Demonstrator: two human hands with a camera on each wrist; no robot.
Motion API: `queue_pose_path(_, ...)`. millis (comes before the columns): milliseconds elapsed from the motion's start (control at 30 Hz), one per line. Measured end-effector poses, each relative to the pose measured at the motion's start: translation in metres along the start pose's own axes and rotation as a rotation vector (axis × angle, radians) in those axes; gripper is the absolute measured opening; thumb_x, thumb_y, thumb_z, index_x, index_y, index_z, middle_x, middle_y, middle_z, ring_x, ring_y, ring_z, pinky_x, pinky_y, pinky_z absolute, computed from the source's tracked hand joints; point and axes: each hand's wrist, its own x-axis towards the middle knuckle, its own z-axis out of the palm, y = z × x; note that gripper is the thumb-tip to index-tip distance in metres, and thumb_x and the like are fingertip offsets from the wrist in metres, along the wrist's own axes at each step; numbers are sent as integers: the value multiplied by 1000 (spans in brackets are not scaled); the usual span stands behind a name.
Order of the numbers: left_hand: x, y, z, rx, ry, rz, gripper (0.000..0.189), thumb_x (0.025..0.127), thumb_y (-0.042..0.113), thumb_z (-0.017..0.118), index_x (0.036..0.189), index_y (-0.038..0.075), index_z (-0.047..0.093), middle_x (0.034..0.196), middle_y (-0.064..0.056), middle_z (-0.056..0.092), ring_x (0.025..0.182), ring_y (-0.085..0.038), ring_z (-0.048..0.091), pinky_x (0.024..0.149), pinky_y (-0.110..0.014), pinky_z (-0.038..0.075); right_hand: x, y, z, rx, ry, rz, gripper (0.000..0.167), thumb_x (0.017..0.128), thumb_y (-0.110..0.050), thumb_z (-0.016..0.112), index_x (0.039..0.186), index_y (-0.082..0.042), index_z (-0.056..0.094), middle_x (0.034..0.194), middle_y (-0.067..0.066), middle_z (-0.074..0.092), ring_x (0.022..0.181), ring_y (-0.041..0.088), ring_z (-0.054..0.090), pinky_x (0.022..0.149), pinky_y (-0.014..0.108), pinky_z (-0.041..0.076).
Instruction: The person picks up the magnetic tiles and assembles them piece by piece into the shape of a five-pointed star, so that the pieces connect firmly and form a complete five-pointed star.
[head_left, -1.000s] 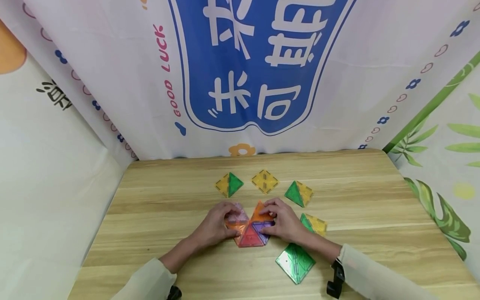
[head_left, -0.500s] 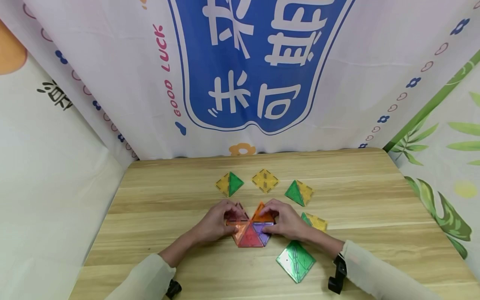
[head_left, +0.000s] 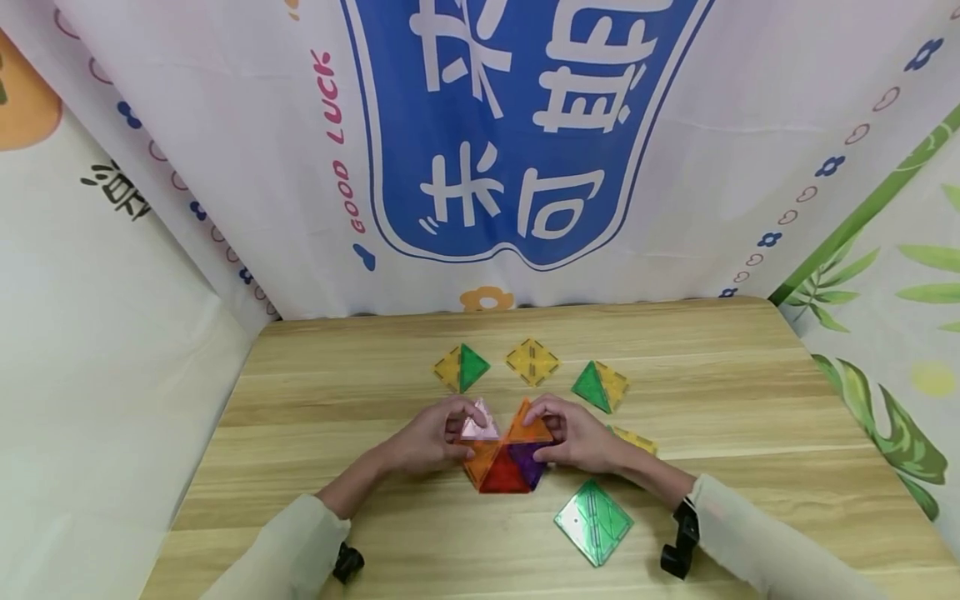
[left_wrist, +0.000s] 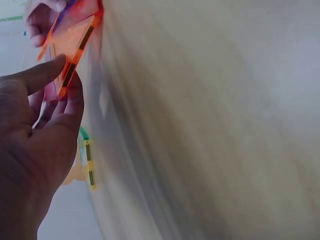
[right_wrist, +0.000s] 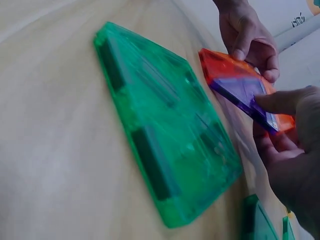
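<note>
Several triangular magnetic tiles lie edge to edge in a fan: a pink tile (head_left: pixel 480 425), an orange tile (head_left: pixel 480 462), a red tile (head_left: pixel 505 477), a purple tile (head_left: pixel 527 463) and a second orange tile (head_left: pixel 529 430). A narrow gap opens at the far side. My left hand (head_left: pixel 427 435) pinches the fan's left end, thumb on top of the orange tile and fingers at the pink one. At the other end my right hand (head_left: pixel 577 435) pinches it, thumb over the purple tile (right_wrist: pixel 240 92) and fingers beneath. In both wrist views the fan stands tilted.
A green square of tiles (head_left: pixel 594 523) lies just in front of the right forearm. Beyond the hands sit a yellow-green diamond (head_left: pixel 461 367), a yellow diamond (head_left: pixel 532 362) and a green-yellow diamond (head_left: pixel 600 386). Another yellow-green pair (head_left: pixel 636 442) is partly behind the right hand.
The fan has changed its tilt: the red and purple tiles look darker, and more of the pink tile shows past my left fingers. Both hands keep their pinch.
</note>
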Motion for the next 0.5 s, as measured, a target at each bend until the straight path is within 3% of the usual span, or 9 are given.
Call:
queue_pose_path(233,9,6,-11,-16,-143,25,38,90,-14,74,121,6,64,132,-9,62,120,-22,62,100,-30,55,8,-1,-4,31,-95,-10,37,88,9,79,120,1,63,127,22,57,108,15,59,89,24,58)
queue_pose_path(500,15,13,-12,44,-153,-18,37,90,-9,77,120,8,64,127,-4,64,115,-17,62,99,-29,55,13,-3,-3,-1,-89,11,39,87,9,79,122,2,64,135,22,56,120,21,58,99,27,56)
